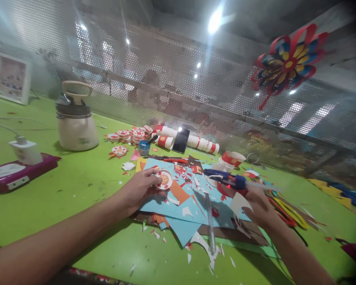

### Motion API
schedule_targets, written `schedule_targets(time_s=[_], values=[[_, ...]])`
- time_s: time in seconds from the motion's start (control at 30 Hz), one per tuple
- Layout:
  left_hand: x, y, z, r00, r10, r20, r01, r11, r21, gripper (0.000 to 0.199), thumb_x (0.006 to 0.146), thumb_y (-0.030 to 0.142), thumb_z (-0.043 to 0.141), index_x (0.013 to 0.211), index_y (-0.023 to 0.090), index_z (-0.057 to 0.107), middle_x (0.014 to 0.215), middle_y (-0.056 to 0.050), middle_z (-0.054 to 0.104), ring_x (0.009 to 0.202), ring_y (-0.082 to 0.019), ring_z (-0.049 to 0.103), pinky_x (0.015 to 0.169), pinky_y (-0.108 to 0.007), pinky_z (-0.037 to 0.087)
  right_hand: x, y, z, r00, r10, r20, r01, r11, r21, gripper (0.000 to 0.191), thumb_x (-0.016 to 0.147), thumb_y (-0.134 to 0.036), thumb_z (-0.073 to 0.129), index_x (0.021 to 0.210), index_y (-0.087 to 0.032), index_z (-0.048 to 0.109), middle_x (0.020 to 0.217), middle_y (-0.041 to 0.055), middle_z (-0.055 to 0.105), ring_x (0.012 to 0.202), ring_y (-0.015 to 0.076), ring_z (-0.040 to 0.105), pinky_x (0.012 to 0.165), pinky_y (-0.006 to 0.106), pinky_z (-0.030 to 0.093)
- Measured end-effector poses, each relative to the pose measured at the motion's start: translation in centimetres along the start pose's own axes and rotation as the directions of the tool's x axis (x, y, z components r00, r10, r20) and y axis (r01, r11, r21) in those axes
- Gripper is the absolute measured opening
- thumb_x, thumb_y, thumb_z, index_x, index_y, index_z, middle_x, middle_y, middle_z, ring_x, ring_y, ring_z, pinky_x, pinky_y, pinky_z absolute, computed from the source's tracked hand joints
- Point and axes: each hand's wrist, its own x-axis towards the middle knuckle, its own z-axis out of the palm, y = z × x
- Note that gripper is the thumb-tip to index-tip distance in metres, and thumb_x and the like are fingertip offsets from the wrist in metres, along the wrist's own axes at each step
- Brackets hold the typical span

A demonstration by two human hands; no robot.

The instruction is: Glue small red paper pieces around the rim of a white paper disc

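My left hand (138,189) pinches a round paper disc (164,179), white-rimmed with a red and gold print, between thumb and fingers. A blue hot glue gun (225,178) is in my right hand (256,204), nozzle pointing left towards the disc, with a small red light lit and a clear glue stick out of its back. Both hands are over light blue paper sheets (178,213) strewn with red, white and orange scraps. A clear glue stick (210,225) lies across the paper's front edge. A curved white paper piece (240,205) is beside my right hand; whether they touch, I cannot tell.
Decorated paper discs (139,134), a blue jar (144,147), a phone (181,139) and stacked paper cups (195,141) sit behind the sheets. Yellow-handled scissors (293,213) lie right. A kettle-like jug (77,128) and purple power strip (17,174) are left.
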Motion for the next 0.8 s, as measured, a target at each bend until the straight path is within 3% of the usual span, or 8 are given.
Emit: schedule_targets(time_s=[0.07, 0.13, 0.27, 0.4, 0.53, 0.63, 0.8], values=[[-0.1, 0.2, 0.1, 1.0, -0.007, -0.003, 0.007, 1.0, 0.0, 0.015, 0.079, 0.008, 0.063, 0.094, 0.008, 0.061, 0.083, -0.011, 0.07, 0.064, -0.016, 0.07, 0.056, -0.023, 0.059, 0.1, -1.5, 0.4, 0.989, 0.042, 0.139, -0.062, 0.988, 0.14, 0.032, 0.078, -0.052, 0.062, 0.084, -0.022, 0.072, 0.075, 0.0082, 0.07, 0.073, 0.0292, 0.065, 0.066, 0.038, 0.057], [-0.2, 0.2, 0.2, 1.0, -0.01, 0.002, 0.01, 1.0, -0.003, 0.019, 0.079, 0.009, 0.064, 0.097, 0.008, 0.06, 0.083, -0.01, 0.07, 0.064, -0.015, 0.069, 0.056, -0.023, 0.059, 0.4, -2.7, 0.5, 0.956, 0.134, 0.261, -0.204, 0.944, 0.26, 0.031, 0.079, -0.047, 0.067, 0.091, -0.019, 0.071, 0.077, 0.0068, 0.07, 0.07, 0.0255, 0.064, 0.063, 0.036, 0.056], [-0.3, 0.1, 0.2, 1.0, 0.004, 0.017, -0.004, 1.0, 0.0, 0.014, 0.078, 0.009, 0.065, 0.091, 0.011, 0.059, 0.074, -0.004, 0.065, 0.058, -0.012, 0.065, 0.056, -0.024, 0.059, 0.5, -4.4, 1.3, 0.911, 0.24, 0.336, -0.365, 0.848, 0.384, 0.028, 0.082, -0.042, 0.071, 0.097, -0.018, 0.068, 0.082, 0.0041, 0.068, 0.069, 0.0184, 0.062, 0.059, 0.028, 0.053], [-0.2, 0.0, 0.1, 1.0, -0.003, 0.018, 0.002, 1.0, 0.019, 0.011, 0.078, 0.011, 0.066, 0.086, 0.012, 0.059, 0.073, -0.003, 0.065, 0.057, -0.012, 0.065, 0.057, -0.023, 0.059, 0.2, -4.6, 3.2, 0.931, 0.215, 0.293, -0.337, 0.813, 0.475, 0.03, 0.079, -0.041, 0.075, 0.101, -0.021, 0.068, 0.097, 0.0061, 0.071, 0.08, 0.0195, 0.066, 0.07, 0.031, 0.058], [-0.2, 0.0, 0.3, 1.0, -0.025, 0.018, 0.023, 0.998, 0.058, 0.014, 0.078, 0.013, 0.065, 0.091, 0.012, 0.059, 0.071, -0.003, 0.065, 0.055, -0.013, 0.065, 0.058, -0.024, 0.058, -0.1, -4.1, 4.8, 0.943, 0.239, 0.232, -0.328, 0.79, 0.519, 0.031, 0.089, -0.049, 0.06, 0.105, -0.024, 0.069, 0.09, 0.0068, 0.073, 0.08, 0.0237, 0.071, 0.071, 0.036, 0.063], [-0.4, 0.1, 0.5, 0.998, -0.054, 0.019, 0.052, 0.994, 0.091, 0.013, 0.077, 0.015, 0.066, 0.087, 0.013, 0.059, 0.071, -0.004, 0.066, 0.056, -0.014, 0.066, 0.057, -0.024, 0.057, -0.4, -4.2, 4.9, 0.955, 0.198, 0.223, -0.287, 0.811, 0.509, 0.032, 0.092, -0.049, 0.055, 0.109, -0.025, 0.069, 0.088, 0.0071, 0.074, 0.083, 0.0267, 0.072, 0.07, 0.039, 0.064], [-0.6, 0.1, 0.7, 0.997, -0.08, 0.018, 0.077, 0.99, 0.119, 0.019, 0.075, 0.02, 0.069, 0.089, 0.015, 0.058, 0.075, -0.006, 0.067, 0.062, -0.018, 0.069, 0.06, -0.027, 0.057, -1.2, -5.2, 4.3, 0.959, 0.112, 0.259, -0.207, 0.905, 0.373, 0.034, 0.088, -0.041, 0.063, 0.118, -0.025, 0.067, 0.106, 0.0078, 0.073, 0.087, 0.0278, 0.072, 0.074, 0.041, 0.063]])
